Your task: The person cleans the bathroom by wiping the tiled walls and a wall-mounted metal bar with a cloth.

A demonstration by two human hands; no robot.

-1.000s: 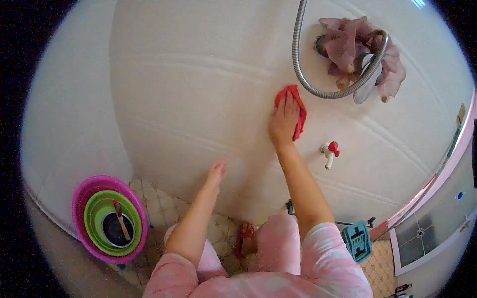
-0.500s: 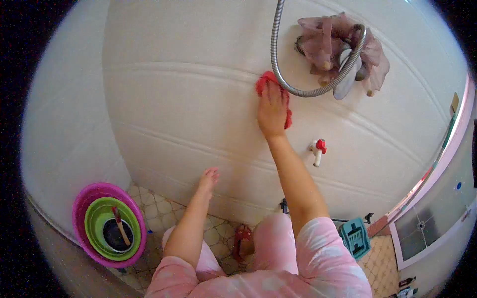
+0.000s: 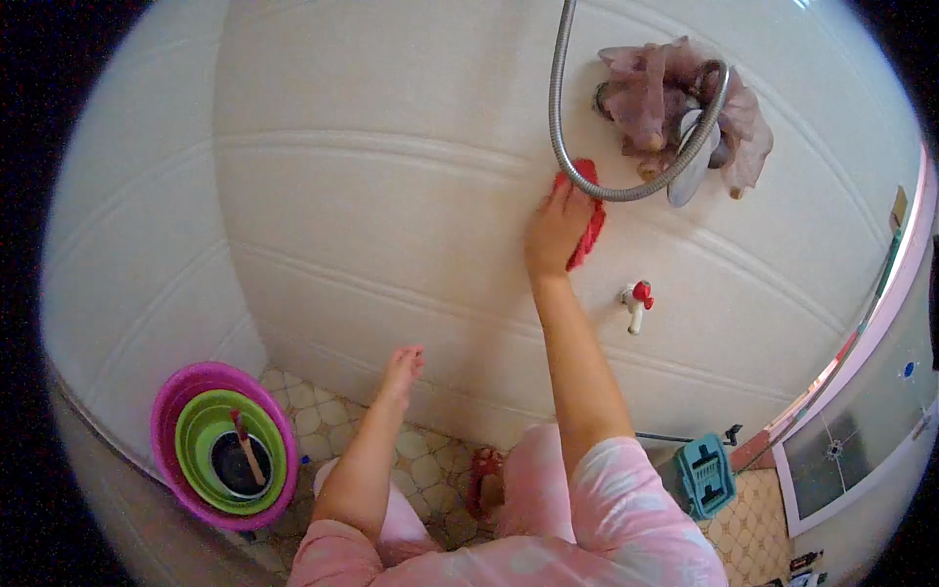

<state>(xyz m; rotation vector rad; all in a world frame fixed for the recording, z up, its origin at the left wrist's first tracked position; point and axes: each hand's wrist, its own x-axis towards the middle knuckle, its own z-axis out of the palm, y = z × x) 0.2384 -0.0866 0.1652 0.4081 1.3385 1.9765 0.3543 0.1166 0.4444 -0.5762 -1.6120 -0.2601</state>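
My right hand presses a red cloth flat against the pale wall. The cloth shows above the fingers and along the hand's right side. Just over it passes the bottom loop of a metal shower hose. Below and to the right of the cloth, a white tap with a red handle sticks out of the wall. My left hand hangs lower down in front of the wall, its fingers loosely curled and apart, with nothing in it.
Nested pink and green basins stand at the lower left, with a brush in them. Wrapped fittings hang at the upper right. A teal basket is at the lower right, near a glazed door.
Against the wall, my right hand and the red cloth have shifted a little up and then back right under the hose. My left hand has dropped slightly, and the camera view has shifted.
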